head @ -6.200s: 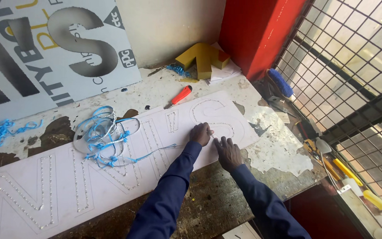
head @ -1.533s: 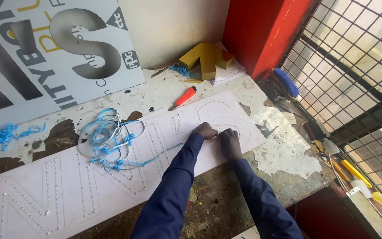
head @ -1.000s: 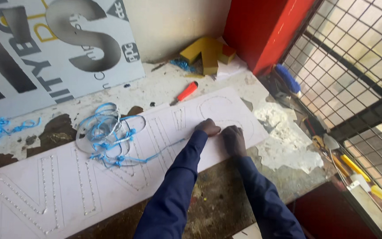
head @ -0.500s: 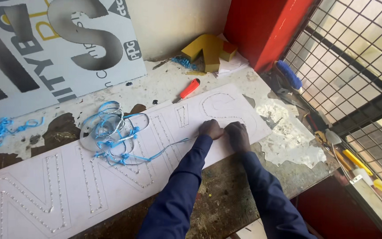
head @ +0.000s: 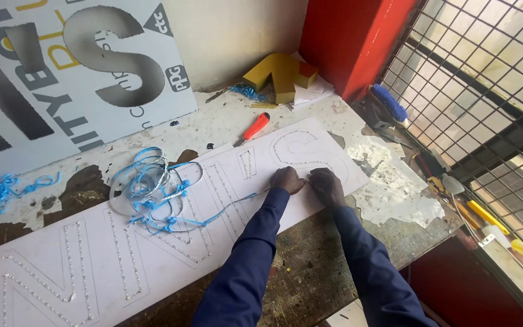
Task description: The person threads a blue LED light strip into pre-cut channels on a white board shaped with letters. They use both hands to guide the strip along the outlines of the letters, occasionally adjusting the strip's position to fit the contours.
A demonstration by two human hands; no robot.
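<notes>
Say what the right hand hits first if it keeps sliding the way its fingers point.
The right hand points up and slightly left across the white panel. It would probably first cross the dotted curved letter outline just ahead of its fingertips; beyond the panel edge is bare worktable.

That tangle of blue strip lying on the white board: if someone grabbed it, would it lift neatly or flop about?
The blue strip tangle would probably flop: it lies in loose, thin loops. It looks light for its bulk, mostly air between coils. One tail trails toward the left hand, so it may drag and snag on the white board and its dotted letter outlines.
</notes>
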